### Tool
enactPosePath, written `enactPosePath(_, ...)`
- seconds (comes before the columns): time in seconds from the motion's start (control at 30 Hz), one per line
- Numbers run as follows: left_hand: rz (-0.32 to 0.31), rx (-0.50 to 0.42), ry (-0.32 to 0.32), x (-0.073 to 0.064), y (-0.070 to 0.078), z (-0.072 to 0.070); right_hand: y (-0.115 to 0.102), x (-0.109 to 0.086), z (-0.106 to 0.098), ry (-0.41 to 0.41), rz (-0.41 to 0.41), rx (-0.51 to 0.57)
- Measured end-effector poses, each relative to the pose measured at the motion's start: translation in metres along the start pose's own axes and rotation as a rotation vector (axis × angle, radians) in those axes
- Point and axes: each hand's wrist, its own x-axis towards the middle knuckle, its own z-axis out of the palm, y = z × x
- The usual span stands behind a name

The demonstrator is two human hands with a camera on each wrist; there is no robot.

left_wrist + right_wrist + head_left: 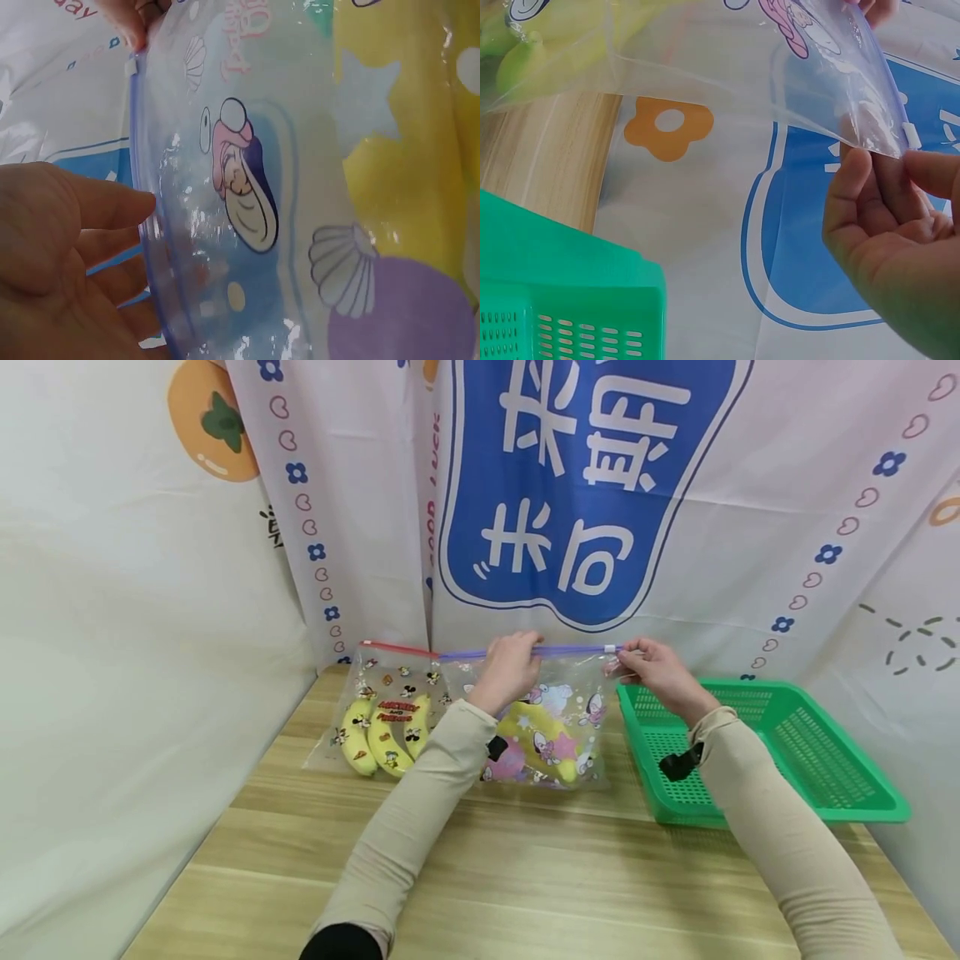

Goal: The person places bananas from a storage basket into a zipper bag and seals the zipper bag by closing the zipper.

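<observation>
A clear zip bag (595, 747) with a purple zip, printed with shells, stars and cartoon figures, stands near the table's back. Yellow bananas (525, 64) show through its plastic. My left hand (512, 672) holds the zip edge along its middle, with the thumb in front and fingers behind. At the right end, beside the white slider (911, 136), my right hand (660, 672) pinches the bag's corner. The slider sits close to that corner. To the left is another clear zip bag (427, 677) with a red zip and bananas (386, 739) inside.
A green plastic basket (645, 777) with slotted walls stands at the right of the wooden table (525, 877). Behind the bags hangs a printed cloth (375, 527), close to the table's back edge.
</observation>
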Motion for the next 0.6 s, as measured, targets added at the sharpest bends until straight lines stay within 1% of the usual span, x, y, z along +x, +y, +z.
enactPosePath(0.2, 0.023, -0.089, -0.029, 0.005, 0.004, 0.007, -0.001, 0.000, 0.001, -0.018, -0.009, -0.009)
enactPosePath(0.27, 0.043, -0.096, -0.011, 0.006, 0.005, 0.008, -0.002, 0.000, 0.002, -0.015, -0.005, -0.017)
enactPosePath(0.43, 0.086, -0.100, 0.056, 0.007, 0.009, 0.010, -0.002, 0.001, 0.004, -0.005, -0.005, -0.005)
enactPosePath(0.6, 0.095, -0.159, 0.070, 0.006, 0.014, 0.011, 0.000, 0.000, 0.004, 0.003, 0.016, -0.004)
